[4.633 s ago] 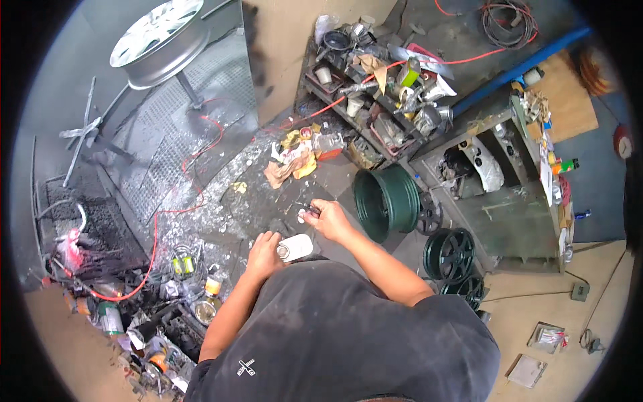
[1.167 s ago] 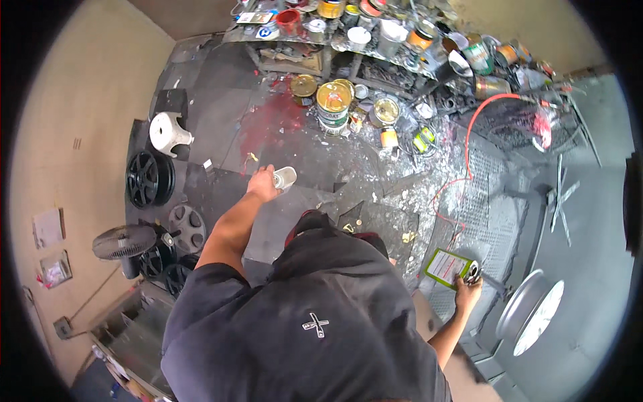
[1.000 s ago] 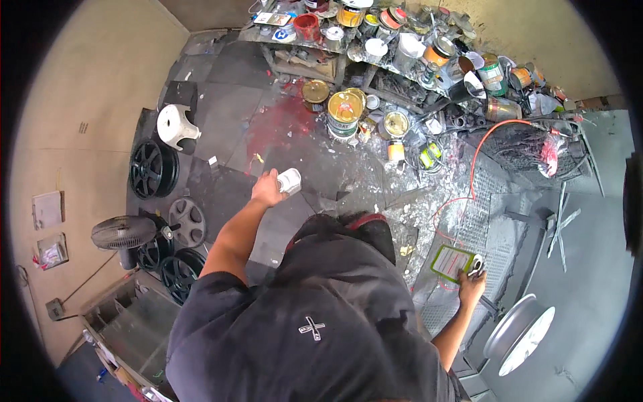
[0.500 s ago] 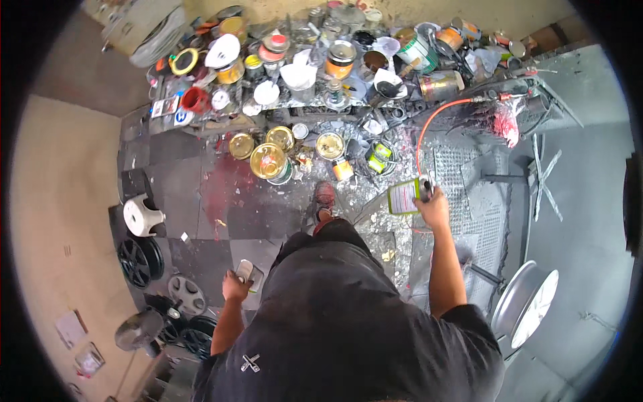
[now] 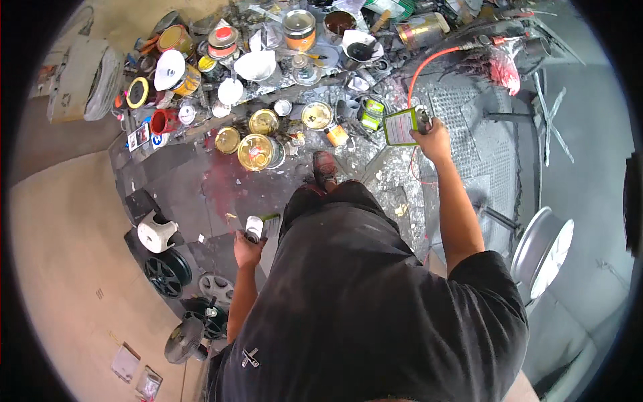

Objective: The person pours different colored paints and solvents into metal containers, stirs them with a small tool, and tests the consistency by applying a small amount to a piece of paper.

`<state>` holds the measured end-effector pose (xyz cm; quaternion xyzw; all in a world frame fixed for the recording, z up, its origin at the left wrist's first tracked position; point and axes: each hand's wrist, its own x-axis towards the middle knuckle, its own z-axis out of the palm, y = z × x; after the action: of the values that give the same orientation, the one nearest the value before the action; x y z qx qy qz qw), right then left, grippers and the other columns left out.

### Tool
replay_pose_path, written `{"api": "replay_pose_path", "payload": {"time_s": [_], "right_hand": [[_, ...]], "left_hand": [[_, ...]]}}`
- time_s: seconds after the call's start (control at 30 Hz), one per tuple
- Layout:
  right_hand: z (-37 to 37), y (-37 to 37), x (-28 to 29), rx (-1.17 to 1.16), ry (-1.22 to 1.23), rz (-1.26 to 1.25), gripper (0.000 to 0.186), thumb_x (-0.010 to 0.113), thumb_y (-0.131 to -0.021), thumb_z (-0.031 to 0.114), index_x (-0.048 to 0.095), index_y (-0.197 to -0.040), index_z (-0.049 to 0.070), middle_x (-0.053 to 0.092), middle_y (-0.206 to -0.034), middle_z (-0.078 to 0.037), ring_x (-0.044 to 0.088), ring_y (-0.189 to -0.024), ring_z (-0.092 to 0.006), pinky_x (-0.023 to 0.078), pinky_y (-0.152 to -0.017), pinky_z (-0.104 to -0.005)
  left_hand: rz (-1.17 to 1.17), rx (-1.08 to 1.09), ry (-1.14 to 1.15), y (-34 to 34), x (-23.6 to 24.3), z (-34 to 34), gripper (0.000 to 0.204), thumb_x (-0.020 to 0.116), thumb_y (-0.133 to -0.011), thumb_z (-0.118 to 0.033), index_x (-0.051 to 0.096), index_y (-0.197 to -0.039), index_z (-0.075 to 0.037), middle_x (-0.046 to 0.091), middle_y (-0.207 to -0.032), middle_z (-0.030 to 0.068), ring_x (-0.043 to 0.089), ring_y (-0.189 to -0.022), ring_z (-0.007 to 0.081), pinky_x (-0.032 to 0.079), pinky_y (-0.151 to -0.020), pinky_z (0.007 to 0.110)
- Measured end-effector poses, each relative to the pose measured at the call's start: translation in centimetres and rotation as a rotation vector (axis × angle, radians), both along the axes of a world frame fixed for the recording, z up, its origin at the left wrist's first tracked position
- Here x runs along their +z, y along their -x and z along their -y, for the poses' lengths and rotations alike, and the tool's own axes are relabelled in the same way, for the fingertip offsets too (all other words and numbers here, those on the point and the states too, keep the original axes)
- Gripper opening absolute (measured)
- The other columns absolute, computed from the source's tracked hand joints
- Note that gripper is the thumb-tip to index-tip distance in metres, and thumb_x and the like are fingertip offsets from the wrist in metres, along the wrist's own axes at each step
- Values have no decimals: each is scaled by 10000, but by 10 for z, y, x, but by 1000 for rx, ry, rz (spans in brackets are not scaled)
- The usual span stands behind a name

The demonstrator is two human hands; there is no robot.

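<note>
Hands well apart, each closed on a container. Gripped in the right hand (image 5: pixel 434 137), a rectangular green-edged can (image 5: pixel 400 128) with a pale label, above the paint-spattered floor (image 5: pixel 383 199); points its spout end rightward, long axis roughly sideways across the view, contents hidden. In the left hand (image 5: pixel 249 250), a pale container (image 5: pixel 254 226), white part reaching forward past the fingers, contents not visible. Farther ahead, dark brown liquid in an open can (image 5: pixel 339 23), something dark in a white cup (image 5: pixel 374 43), gold-topped tins (image 5: pixel 254 153).

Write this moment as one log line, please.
Left hand: holds small white container | Right hand: holds rectangular green-and-white metal can
</note>
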<state>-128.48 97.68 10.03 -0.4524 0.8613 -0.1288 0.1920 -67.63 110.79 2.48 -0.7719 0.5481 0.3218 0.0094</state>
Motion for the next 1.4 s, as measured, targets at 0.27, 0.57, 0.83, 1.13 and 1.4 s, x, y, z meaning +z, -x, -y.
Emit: {"api": "replay_pose_path", "payload": {"time_s": [0.27, 0.57, 0.83, 1.13, 1.4], "right_hand": [[-24, 3, 35, -63, -8, -28, 502, 854, -693, 327, 591, -942, -22, 704, -871, -256, 700, -847, -440, 539, -767, -495], [87, 54, 53, -59, 190, -10, 532, 872, -694, 330, 603, -971, -35, 718, -892, -263, 707, -883, -456, 552, -787, -486], [247, 112, -45, -78, 286, 130, 636, 921, -649, 383, 579, -1002, -20, 712, -970, -249, 699, -948, -440, 548, -856, -485], [354, 104, -96, 122, 289, 282, 576, 898, -662, 365, 582, -968, -7, 712, -950, -262, 699, -945, -448, 544, -844, -491], [362, 114, -144, 188, 338, 489, 486, 848, -768, 417, 570, -858, 28, 627, -767, -102, 598, -705, -220, 507, -698, -382]], "left_hand": [[36, -42, -50, 5, -17, 62, 679, 920, -672, -350, 551, -1101, 24, 690, -1078, 268, 668, -1023, 460, 535, -866, 520], [84, 109, -131, 5, -18, 45, 913, 895, -656, -327, 482, -1384, 37, 696, -1172, 198, 645, -1122, 406, 513, -971, 488], [261, 271, -136, 92, 21, 14, 716, 918, -626, -293, 553, -1168, -3, 665, -1135, 210, 642, -1070, 428, 520, -923, 498], [190, 293, 26, 227, 79, 9, 661, 924, -649, -283, 552, -1108, 12, 659, -1080, 243, 641, -1035, 448, 516, -887, 510], [166, 383, -158, 279, 78, 2, 650, 920, -674, -308, 551, -1119, -11, 660, -1108, 233, 645, -1057, 439, 523, -905, 498]]}}
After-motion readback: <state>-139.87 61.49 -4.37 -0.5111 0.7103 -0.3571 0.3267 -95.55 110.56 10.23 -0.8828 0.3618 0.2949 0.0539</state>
